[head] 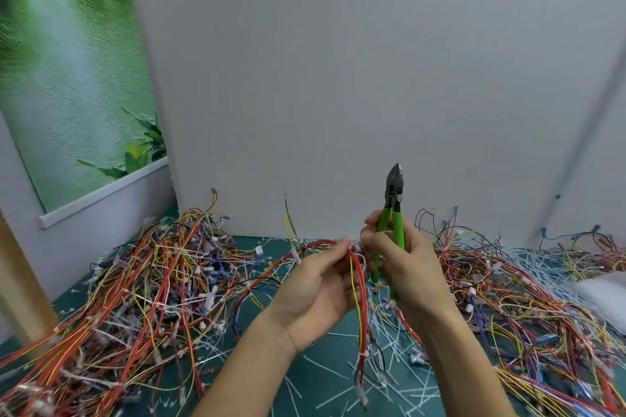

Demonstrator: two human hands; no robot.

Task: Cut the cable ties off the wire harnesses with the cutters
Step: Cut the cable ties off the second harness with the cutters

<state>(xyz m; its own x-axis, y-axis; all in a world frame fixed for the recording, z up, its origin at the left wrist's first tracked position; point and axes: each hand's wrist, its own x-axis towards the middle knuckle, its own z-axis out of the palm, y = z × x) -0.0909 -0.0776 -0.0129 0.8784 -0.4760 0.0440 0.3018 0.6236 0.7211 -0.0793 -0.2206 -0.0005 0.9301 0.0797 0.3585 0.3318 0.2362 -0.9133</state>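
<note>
My right hand point(406, 267) is curled round the green handles of the cutters point(393, 210), whose blades are together and point up in front of the white wall point(338, 78). Just beside it, my left hand point(315, 284) pinches a red-and-yellow harness point(360, 298) that hangs to the green mat point(305, 393). Harness piles point(162, 281) crowd both sides, with cut ties point(327, 370) littering the strip between.

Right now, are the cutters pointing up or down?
Up. The cutters stand nearly upright, gripped in the right hand, with their tips above the wire harness that the left hand holds.
</note>
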